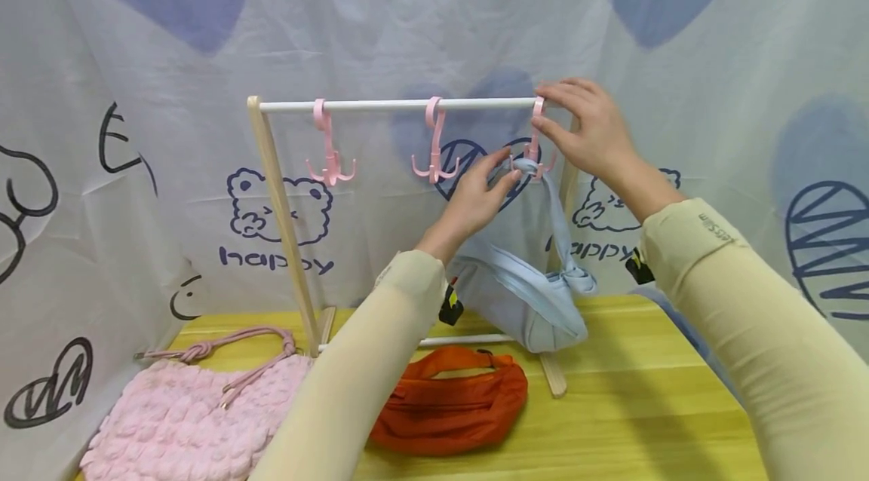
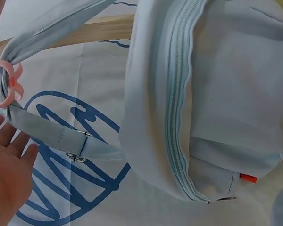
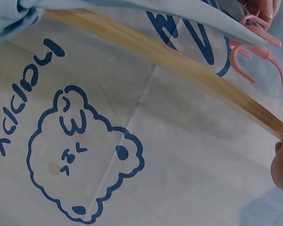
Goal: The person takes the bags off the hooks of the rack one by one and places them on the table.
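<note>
Right hand (image 1: 592, 125) pinches hook (image 1: 535, 138), likely steadying it on rod (image 1: 380, 105); left hand (image 1: 474, 198) at strap (image 1: 558, 217), can't tell if pinching; strap's over hook, so bag (image 1: 546, 307) hangs.

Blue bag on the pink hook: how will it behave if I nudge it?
The blue bag would probably swing, since its strap loops over the pink hook. The strap should be floppy, as it bends sharply there. The body looks like soft fabric, likely to give under a push, though it holds a rounded shape.
</note>
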Available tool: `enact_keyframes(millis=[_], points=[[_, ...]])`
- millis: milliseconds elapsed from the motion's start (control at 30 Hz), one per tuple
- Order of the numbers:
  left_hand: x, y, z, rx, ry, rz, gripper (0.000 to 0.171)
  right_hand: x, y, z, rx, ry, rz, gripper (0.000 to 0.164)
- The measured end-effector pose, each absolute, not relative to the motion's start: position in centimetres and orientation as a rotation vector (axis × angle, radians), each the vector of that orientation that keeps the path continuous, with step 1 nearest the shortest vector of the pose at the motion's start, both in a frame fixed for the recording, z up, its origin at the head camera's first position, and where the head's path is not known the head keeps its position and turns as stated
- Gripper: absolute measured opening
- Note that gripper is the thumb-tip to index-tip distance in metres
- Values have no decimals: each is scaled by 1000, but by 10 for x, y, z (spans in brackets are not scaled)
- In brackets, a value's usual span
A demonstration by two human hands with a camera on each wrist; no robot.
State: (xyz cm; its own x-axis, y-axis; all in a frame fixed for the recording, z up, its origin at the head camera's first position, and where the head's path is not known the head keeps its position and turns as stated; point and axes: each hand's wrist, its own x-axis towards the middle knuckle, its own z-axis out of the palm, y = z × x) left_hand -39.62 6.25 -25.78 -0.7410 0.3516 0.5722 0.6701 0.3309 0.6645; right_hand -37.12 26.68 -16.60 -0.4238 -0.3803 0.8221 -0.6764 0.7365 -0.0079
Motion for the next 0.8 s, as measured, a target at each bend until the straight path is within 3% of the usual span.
enact_keyframes(millis=[800], points=[[-390,72,-276,-935,-1952,-1671,29,-376,263,-175,722,-2024,587,40]])
